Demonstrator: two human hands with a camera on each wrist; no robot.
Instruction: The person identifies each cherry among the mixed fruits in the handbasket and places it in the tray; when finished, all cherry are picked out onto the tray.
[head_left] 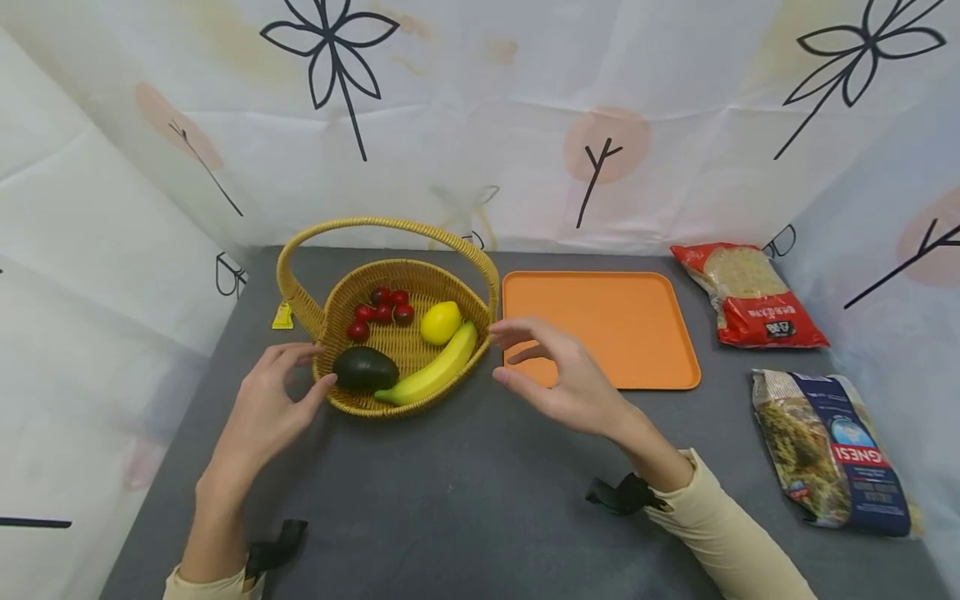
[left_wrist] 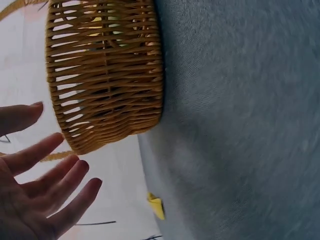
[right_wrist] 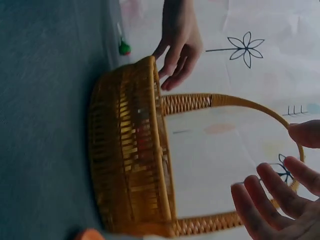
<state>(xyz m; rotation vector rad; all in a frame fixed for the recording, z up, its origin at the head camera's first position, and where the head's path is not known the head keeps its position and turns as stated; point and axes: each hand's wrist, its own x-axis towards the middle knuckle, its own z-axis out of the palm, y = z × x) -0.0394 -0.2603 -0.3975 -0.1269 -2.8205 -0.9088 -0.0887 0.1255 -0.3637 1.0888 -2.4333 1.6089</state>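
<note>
A yellow wicker basket (head_left: 412, 271) with a tall arched handle (head_left: 378, 222) stands on the grey table. Inside it lie a dark avocado (head_left: 365, 369), a banana (head_left: 431, 371), a lemon (head_left: 441, 322) and several red cherries (head_left: 382, 313). My left hand (head_left: 270, 408) is at the basket's left rim, fingers parted and loosely bent, with nothing in its grasp. In the left wrist view its fingers (left_wrist: 75, 200) reach toward the wicker side; contact is unclear. My right hand (head_left: 558, 375) hovers off the basket's right side, thumb and fingers spread, holding nothing.
Behind the right hand lies an orange tray (head_left: 600, 325). Farther right are a red and clear food bag (head_left: 757, 296) and a blue Agnesi pasta bag (head_left: 832, 454). A small yellow tag (head_left: 282, 317) is left of the basket. Patterned white cloth (head_left: 487, 125) encloses the table.
</note>
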